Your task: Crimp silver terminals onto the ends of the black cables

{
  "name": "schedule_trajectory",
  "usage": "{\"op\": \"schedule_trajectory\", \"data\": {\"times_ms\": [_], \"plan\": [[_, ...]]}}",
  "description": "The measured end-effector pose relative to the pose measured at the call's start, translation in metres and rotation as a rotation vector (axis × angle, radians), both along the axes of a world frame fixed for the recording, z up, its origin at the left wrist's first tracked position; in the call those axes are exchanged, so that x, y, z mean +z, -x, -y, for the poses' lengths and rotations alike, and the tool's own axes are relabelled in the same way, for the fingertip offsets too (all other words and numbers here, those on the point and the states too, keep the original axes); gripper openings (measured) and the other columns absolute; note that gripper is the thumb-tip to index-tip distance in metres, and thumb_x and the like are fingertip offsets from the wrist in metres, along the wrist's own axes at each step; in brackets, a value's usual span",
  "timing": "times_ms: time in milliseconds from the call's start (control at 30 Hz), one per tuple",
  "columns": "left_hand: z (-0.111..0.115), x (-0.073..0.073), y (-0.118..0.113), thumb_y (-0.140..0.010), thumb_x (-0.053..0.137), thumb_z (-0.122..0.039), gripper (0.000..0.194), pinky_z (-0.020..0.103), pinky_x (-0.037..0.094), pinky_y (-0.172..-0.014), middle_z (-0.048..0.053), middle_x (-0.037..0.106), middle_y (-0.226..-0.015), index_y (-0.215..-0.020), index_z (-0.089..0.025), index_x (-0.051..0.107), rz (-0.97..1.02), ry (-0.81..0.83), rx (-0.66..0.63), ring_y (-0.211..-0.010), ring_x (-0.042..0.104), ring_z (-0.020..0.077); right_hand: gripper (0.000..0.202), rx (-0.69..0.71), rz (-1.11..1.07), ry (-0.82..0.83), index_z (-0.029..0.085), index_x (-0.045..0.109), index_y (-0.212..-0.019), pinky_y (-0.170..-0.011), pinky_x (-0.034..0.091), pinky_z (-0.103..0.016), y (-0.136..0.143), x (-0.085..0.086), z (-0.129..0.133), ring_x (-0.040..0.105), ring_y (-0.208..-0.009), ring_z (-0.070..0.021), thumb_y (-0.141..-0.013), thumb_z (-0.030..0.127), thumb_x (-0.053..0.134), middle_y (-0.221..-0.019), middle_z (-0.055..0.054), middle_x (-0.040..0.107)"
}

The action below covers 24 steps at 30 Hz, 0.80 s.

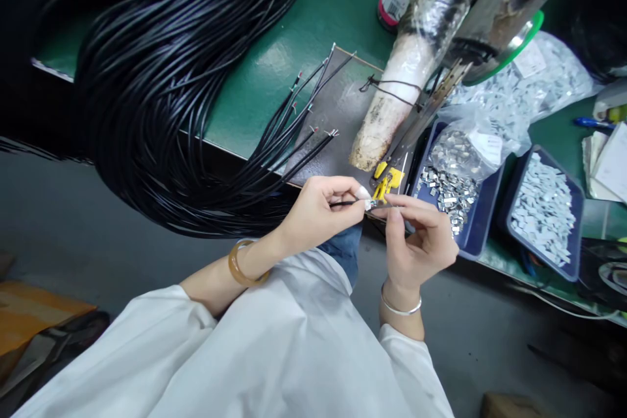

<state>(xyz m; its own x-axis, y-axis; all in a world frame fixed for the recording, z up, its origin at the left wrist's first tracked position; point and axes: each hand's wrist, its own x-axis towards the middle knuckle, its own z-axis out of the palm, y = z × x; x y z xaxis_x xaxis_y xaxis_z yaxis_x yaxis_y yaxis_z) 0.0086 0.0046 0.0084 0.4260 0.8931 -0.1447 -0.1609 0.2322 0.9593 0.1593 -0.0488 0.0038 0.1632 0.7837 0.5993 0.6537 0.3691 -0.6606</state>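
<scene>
head view | worn on the person's head | faces forward and down (steeply) | close over the bench [249,81]

The left arm [210,285] came in from 8 o'clock, bare below its white sleeve [142,333], and reached toward 2 o'clock. A tan bangle [238,264] circled the left wrist. The left hand [333,202] lay back upward near the view's centre, its thumb and index finger closed in a pinch that pointed toward 3 o'clock. The right arm [401,323] rose from 5 o'clock, a silver bangle [401,310] around its wrist. The right hand [421,235] pointed toward 11 o'clock, fingers curled, thumb and index tips pinched near the left fingertips.
</scene>
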Motion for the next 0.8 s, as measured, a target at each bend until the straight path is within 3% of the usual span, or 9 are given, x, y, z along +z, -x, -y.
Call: {"op": "schedule_trajectory", "data": {"times_ms": [167,400,800], "plan": [[0.004,-0.001,0.001,-0.074,0.07,-0.017,0.005,0.018,0.038,-0.053,-0.002,0.06,-0.064,-0.073,-0.013,0.066,-0.003,-0.024,0.008,-0.056,0.048,0.0068,0.018,0.048,0.206,-0.045,0.023,0.065,-0.092,-0.075,0.062,-0.026,0.003,0.005,0.005,0.077,-0.082,-0.014,-0.084,0.009,0.071,-0.092,0.001,0.079],[-0.001,0.002,0.001,-0.074,0.068,-0.016,0.005,0.02,0.027,-0.048,-0.007,0.047,-0.054,-0.07,-0.014,0.066,0.027,-0.024,0.043,-0.049,0.034,0.0051,0.019,-0.053,0.183,-0.097,0.022,0.067,-0.096,-0.079,0.063,-0.029,0.002,-0.004,0.002,0.076,-0.086,-0.0156,-0.084,0.008,0.072,-0.092,-0.001,0.078],[-0.007,-0.002,-0.008,-0.075,0.067,-0.019,0.011,0.021,0.028,-0.049,-0.005,0.042,-0.053,-0.066,-0.015,0.062,-0.052,-0.069,0.136,-0.051,0.034,0.0062,0.021,-0.094,0.252,-0.116,0.023,0.069,-0.096,-0.082,0.063,-0.029,0.004,-0.009,-0.01,0.075,-0.09,-0.0147,-0.083,0.008,0.074,-0.1,-0.001,0.077]]}}
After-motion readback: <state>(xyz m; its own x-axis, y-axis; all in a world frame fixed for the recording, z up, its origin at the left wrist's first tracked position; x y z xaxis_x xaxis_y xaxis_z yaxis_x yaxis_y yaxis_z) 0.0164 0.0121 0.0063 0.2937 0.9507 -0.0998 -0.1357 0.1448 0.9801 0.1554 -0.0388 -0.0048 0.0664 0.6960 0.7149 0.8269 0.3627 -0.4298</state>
